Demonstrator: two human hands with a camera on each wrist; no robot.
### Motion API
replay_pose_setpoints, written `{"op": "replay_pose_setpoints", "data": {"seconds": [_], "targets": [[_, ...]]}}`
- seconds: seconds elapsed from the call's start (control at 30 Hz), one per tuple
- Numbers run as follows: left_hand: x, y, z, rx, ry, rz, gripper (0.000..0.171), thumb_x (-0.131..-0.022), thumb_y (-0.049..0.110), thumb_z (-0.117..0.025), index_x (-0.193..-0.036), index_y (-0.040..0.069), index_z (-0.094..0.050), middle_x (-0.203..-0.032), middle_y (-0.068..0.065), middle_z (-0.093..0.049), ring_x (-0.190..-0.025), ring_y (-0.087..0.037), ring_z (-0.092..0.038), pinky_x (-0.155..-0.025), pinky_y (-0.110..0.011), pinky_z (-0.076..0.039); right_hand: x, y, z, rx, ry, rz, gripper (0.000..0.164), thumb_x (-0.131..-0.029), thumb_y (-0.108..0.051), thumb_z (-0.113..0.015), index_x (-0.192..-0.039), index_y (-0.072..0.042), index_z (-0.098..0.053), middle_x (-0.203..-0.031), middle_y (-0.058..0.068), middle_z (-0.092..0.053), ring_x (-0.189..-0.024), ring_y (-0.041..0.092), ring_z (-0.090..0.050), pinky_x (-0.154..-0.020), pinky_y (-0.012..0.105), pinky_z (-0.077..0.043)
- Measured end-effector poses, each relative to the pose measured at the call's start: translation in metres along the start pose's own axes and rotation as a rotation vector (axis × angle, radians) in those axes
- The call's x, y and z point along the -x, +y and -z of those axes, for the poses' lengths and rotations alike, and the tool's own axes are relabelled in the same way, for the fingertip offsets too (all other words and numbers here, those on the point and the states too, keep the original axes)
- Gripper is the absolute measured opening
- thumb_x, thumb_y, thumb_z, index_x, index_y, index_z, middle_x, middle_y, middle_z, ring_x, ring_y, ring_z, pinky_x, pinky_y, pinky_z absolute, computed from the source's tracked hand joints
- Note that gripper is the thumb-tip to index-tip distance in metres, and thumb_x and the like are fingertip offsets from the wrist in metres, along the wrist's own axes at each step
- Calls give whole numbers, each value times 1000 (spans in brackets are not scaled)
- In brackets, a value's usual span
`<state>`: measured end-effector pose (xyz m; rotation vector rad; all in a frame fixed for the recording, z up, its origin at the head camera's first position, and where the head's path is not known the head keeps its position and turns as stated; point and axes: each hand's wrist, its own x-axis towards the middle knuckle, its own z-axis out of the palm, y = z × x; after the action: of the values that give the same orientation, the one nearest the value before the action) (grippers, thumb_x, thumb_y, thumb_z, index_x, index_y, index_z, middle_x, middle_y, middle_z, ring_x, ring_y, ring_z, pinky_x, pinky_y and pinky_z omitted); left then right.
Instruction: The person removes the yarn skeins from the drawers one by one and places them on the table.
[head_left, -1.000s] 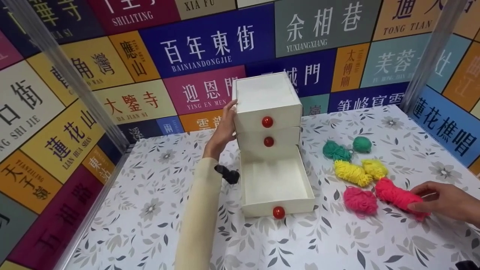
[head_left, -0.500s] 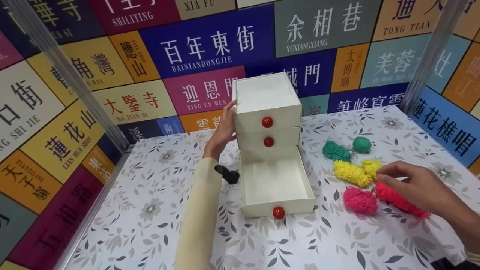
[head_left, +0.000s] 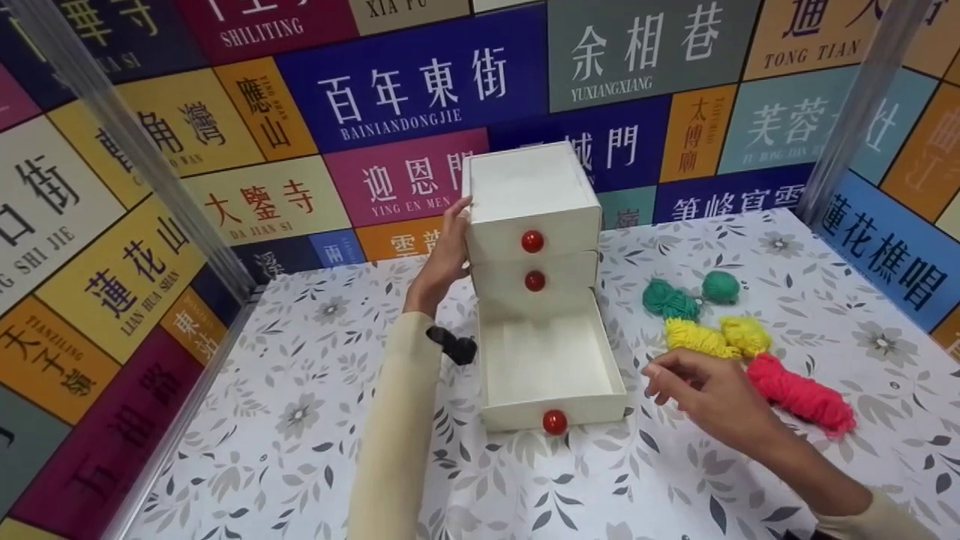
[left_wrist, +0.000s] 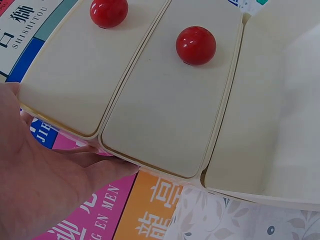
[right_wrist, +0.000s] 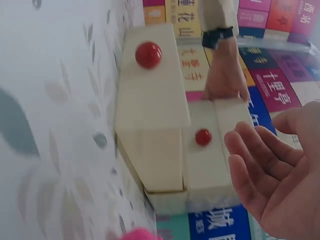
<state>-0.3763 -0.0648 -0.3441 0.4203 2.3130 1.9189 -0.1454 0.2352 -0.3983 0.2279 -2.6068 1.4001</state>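
A white box with three stacked drawers [head_left: 536,180] has round red knobs, and its bottom drawer [head_left: 555,367] is pulled out. My left hand [head_left: 444,259] rests against the box's left side, fingers along the wall in the left wrist view. My right hand [head_left: 720,397] hovers right of the pulled-out drawer, fingers loosely bent around nothing. It hides the pink yarn ball; only a pink edge [right_wrist: 141,235] shows in the right wrist view. Beside that hand lies a hot-pink yarn skein [head_left: 802,395]. Farther back are yellow yarn [head_left: 697,337] and green yarn [head_left: 670,300].
A table with a leaf-patterned cloth [head_left: 300,412] carries everything. Behind the box rises a wall of coloured signs [head_left: 420,90], with clear corner posts [head_left: 862,112] at the sides. A small green yarn ball [head_left: 720,286] sits at the back of the yarn group.
My right hand has left the hot-pink skein and moved left over the pink yarn ball, toward the pulled-out drawer. The left hand and box look unchanged.
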Motion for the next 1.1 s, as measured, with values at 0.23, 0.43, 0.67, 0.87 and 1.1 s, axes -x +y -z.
{"op": "replay_pose_setpoints", "data": {"seconds": [0.23,0.43,0.67,0.87,1.1], "targets": [[2,1,3,-3,-2,-1,51,-108,48,-26,-156,34,-20,-164,-12,-18,-148,-44,-28,-111,-73,-32,-1,-4,-30,-93,-145,34,19,-99,-27,-63,-98,-9,-72,-82,3,-71,-71,16,-65,-60,23,-53],[0,3,2,-9,7,4,51,-107,50,-26,-156,35,-20,-165,-12,-16,-149,-45,-27,-112,-72,-32,2,-5,-47,-103,-236,2,24,-99,-32,-63,-98,-9,-72,-82,6,-70,-70,15,-63,-58,23,-52],[2,3,0,-1,4,1,51,-108,49,-27,-156,34,-20,-165,-11,-16,-149,-45,-27,-112,-73,-31,2,1,-64,-246,-380,-166,36,-102,-36,-57,-106,-2,-68,-92,9,-72,-72,17,-67,-53,33,-58],[1,4,-1,5,-2,-4,51,-108,49,-27,-156,34,-21,-165,-12,-17,-149,-43,-28,-112,-72,-32,0,5,-75,-403,-512,-312,54,-106,-44,-43,-118,6,-61,-94,7,-73,-69,16,-68,-48,29,-56],[0,1,-1,-21,5,-4,52,-107,50,-28,-156,35,-20,-165,-10,-17,-149,-43,-27,-111,-72,-33,-4,13,-87,-512,-625,-462,71,-102,-59,-40,-128,6,-54,-98,8,-74,-73,16,-69,-51,25,-56]]}}
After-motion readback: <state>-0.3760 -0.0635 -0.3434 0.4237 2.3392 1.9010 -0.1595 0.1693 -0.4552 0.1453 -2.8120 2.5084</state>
